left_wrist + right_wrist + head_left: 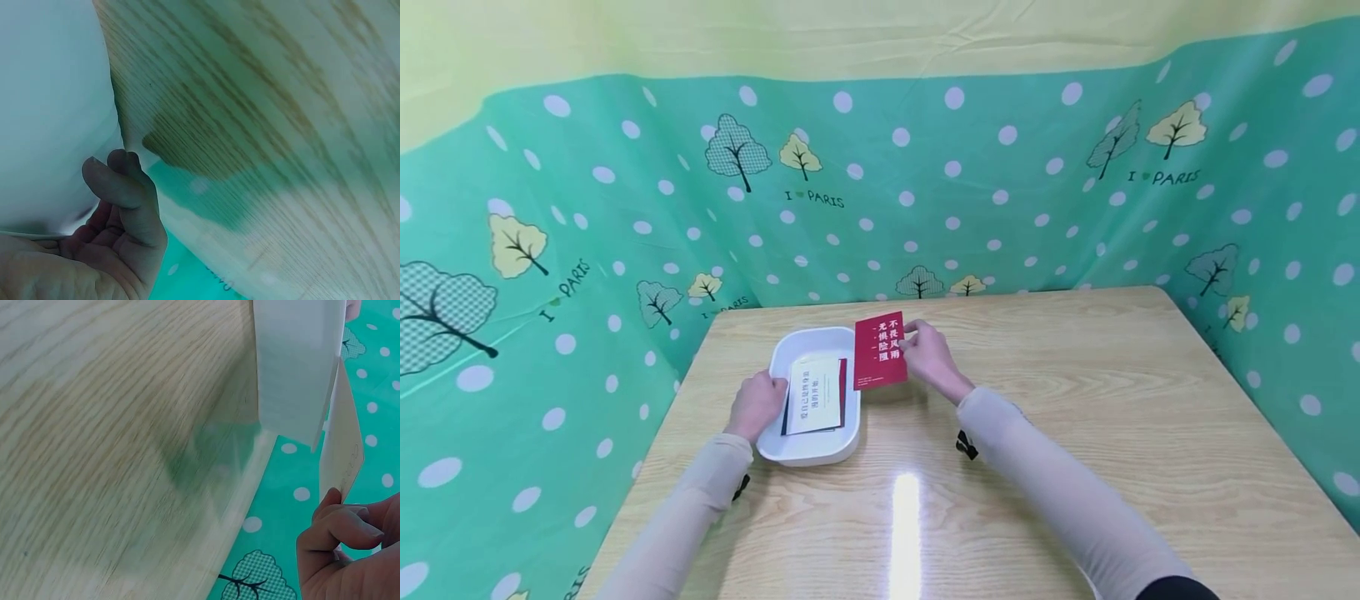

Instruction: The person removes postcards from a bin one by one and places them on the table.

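Observation:
A red card (880, 351) with white Chinese characters is pinched by its right edge in my right hand (932, 360). It is held up at the right rim of a white plastic basin (808, 454). The right wrist view shows the card's pale back (342, 437) and the curled fingers of the right hand (350, 540). My left hand (758, 406) grips the basin's left rim, and the left wrist view has its fingers curled there. Inside the basin lies a stack of cards, a white printed card (815, 395) on top, with red and dark edges showing beneath.
The basin stands on the left part of a wood-grain table (1075, 400). A green dotted cloth (955, 192) with tree prints hangs behind the table and along both sides. A bright light reflection lies on the tabletop in front of the basin.

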### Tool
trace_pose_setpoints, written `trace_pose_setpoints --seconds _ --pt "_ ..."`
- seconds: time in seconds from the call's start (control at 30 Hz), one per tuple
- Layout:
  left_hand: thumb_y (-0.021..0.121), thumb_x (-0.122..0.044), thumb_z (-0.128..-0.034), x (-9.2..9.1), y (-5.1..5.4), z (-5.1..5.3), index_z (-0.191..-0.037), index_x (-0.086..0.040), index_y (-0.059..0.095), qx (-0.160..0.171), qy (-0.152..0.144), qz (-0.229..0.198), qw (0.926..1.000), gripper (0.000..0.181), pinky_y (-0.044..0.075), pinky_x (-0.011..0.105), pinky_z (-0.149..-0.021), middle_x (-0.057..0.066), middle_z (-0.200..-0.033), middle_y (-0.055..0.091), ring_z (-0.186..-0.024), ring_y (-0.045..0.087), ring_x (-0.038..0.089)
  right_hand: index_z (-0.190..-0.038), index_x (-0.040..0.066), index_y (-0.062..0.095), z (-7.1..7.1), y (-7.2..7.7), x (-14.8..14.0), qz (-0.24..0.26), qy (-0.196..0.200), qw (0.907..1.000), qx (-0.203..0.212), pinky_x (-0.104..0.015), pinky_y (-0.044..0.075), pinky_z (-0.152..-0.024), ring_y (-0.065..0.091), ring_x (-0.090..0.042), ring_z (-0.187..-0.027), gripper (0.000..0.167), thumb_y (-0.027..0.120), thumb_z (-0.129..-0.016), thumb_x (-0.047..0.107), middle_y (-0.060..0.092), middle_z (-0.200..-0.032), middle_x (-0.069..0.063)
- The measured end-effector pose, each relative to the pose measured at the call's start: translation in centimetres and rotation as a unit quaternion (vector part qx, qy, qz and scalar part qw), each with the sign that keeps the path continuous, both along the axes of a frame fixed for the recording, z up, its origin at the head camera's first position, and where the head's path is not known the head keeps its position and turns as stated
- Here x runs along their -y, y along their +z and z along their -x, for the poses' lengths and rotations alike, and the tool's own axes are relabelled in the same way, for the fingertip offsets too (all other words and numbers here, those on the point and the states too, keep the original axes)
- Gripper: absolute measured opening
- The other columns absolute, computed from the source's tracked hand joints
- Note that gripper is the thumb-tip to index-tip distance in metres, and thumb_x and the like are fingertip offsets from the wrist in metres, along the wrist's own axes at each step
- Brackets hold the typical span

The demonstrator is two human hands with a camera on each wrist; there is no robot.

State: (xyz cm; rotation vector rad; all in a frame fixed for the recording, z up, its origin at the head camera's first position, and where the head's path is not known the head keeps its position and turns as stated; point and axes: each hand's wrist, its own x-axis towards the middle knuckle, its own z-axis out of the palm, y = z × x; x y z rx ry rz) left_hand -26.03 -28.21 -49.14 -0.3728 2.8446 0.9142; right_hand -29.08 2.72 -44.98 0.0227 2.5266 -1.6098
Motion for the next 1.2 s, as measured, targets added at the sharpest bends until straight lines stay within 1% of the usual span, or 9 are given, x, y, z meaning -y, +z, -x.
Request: trace_pose_setpoints --seconds 0.2,0.3,0.4,0.5,0.63,0.73,0.83,0.97,1.2 --pt "0.04 -0.024 -0.1098 0.1 -0.1 0.1 -0.133 0.012 0.056 0.003 0.0 0.002 1.0 0.046 0.06 0.031 -0.057 0.017 -0.087 0.064 -0.072 0.067 0.024 -0.146 0.004 0.051 0.1 -0.1 -0.9 -0.001 -0.008 1.0 0.001 -0.027 0.049 -0.053 0.062 -0.022 -0.073 0.039 0.057 -0.107 0.007 0.066 -0.1 -0.012" --pt "0.04 -0.024 -0.11 0.1 -0.1 0.1 -0.134 0.012 0.055 0.006 0.002 0.003 1.0 0.046 0.06 0.032 -0.058 0.017 -0.088 0.065 -0.072 0.067 0.024 -0.147 0.005 0.051 0.2 -0.3 -1.3 -0.005 -0.012 0.9999 0.003 -0.028 0.052 -0.056 0.063 -0.023 -0.077 0.04 0.056 -0.108 0.008 0.065 -0.101 -0.012" --pt "0.04 -0.024 -0.1098 0.1 0.0 0.1 -0.133 0.013 0.056 0.005 0.002 0.006 1.0 0.046 0.06 0.032 -0.058 0.017 -0.088 0.065 -0.072 0.067 0.024 -0.147 0.005 0.051 0.3 -0.4 -1.7 -0.008 -0.017 0.9998 0.003 -0.03 0.056 -0.061 0.066 -0.024 -0.083 0.04 0.056 -0.108 0.008 0.065 -0.102 -0.012" --pt "0.04 -0.024 -0.1094 0.1 0.0 0.2 -0.13 0.013 0.057 0.001 -0.001 0.011 0.9999 0.046 0.06 0.032 -0.057 0.017 -0.087 0.064 -0.071 0.067 0.024 -0.146 0.004 0.051 0.4 -0.6 -2.1 -0.006 -0.021 0.9998 0.001 -0.032 0.057 -0.063 0.066 -0.026 -0.085 0.04 0.057 -0.107 0.008 0.065 -0.102 -0.013" --pt "0.04 -0.024 -0.1091 0.1 -0.1 0.1 -0.13 0.013 0.057 -0.001 -0.003 0.013 0.9999 0.046 0.06 0.032 -0.057 0.017 -0.086 0.064 -0.071 0.066 0.024 -0.145 0.004 0.052 0.6 -1.0 -2.7 -0.011 -0.023 0.9997 0.005 -0.032 0.058 -0.064 0.066 -0.026 -0.086 0.038 0.056 -0.108 0.009 0.064 -0.103 -0.014" --pt "0.04 -0.024 -0.1094 0.1 -0.1 0.1 -0.132 0.013 0.056 0.004 0.001 0.008 1.0 0.046 0.06 0.032 -0.057 0.017 -0.088 0.064 -0.072 0.067 0.024 -0.146 0.003 0.052 0.7 -1.3 -3.1 -0.019 -0.025 0.9995 0.007 -0.032 0.059 -0.065 0.066 -0.026 -0.087 0.038 0.056 -0.108 0.009 0.064 -0.104 -0.014" --pt "0.041 -0.024 -0.1096 0.1 -0.1 0.1 -0.132 0.013 0.056 0.008 0.004 0.006 0.9999 0.046 0.061 0.032 -0.058 0.018 -0.089 0.064 -0.074 0.067 0.025 -0.145 0.002 0.052 0.8 -1.8 -3.4 -0.025 -0.03 0.9992 0.009 -0.033 0.059 -0.066 0.066 -0.026 -0.087 0.038 0.056 -0.108 0.009 0.064 -0.105 -0.015" --pt "0.041 -0.024 -0.1091 0.1 -0.2 0.0 -0.129 0.013 0.057 0.011 0.001 0.009 0.9999 0.045 0.061 0.033 -0.059 0.018 -0.09 0.064 -0.074 0.067 0.025 -0.145 0.002 0.052 0.8 -2.5 -3.7 -0.033 -0.033 0.9988 0.017 -0.032 0.058 -0.066 0.066 -0.025 -0.087 0.038 0.056 -0.108 0.009 0.064 -0.105 -0.014" --pt "0.04 -0.023 -0.1089 0.0 0.0 -0.1 -0.129 0.013 0.057 0.007 0.0 0.005 1.0 0.045 0.061 0.033 -0.059 0.018 -0.09 0.064 -0.074 0.067 0.025 -0.145 0.001 0.052 0.7 -2.8 -4.0 -0.033 -0.027 0.9991 -0.004 -0.032 0.057 -0.063 0.067 -0.026 -0.085 0.038 0.055 -0.108 0.008 0.065 -0.104 -0.015"
